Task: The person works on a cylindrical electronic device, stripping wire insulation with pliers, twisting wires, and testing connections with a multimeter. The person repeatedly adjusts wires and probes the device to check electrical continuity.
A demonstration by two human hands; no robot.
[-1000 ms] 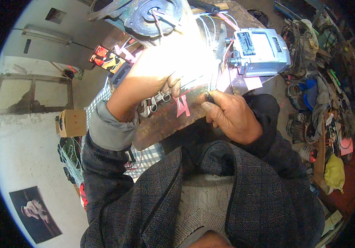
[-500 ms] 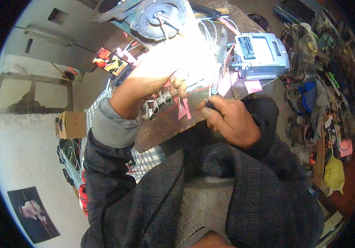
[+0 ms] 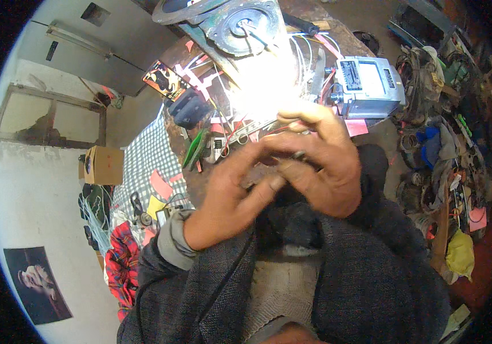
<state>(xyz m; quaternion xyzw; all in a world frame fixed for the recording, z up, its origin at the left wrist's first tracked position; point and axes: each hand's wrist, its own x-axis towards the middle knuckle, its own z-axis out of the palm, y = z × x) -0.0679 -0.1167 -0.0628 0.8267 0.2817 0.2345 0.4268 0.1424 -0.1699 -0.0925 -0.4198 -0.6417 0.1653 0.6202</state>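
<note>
My left hand [image 3: 231, 192] and my right hand [image 3: 332, 166] meet over the near edge of the workbench. The left fingers are curled and reach to the right hand's fingers, with the left thumb just below. My right hand is closed, and a small dark piece [image 3: 298, 155] shows at its fingers; its kind I cannot make out. Beyond them stands a metal machine housing [image 3: 240, 28] with a round flange and wires from its centre. A grey meter [image 3: 366, 89] with side terminals sits at the right. Strong glare washes out the middle of the bench.
On the bench left of my hands lie a dark pouch-like object [image 3: 189, 109], a picture-covered box [image 3: 164, 80], a green strip [image 3: 195, 148] and pink paper scraps. A checked cloth [image 3: 146, 152] covers the left side. Cluttered parts and a yellow bag [image 3: 462, 255] are at the right.
My left hand has come back from the glare by the housing to my right hand. The right hand has turned, its fingers now pointing left. The view has shifted slightly.
</note>
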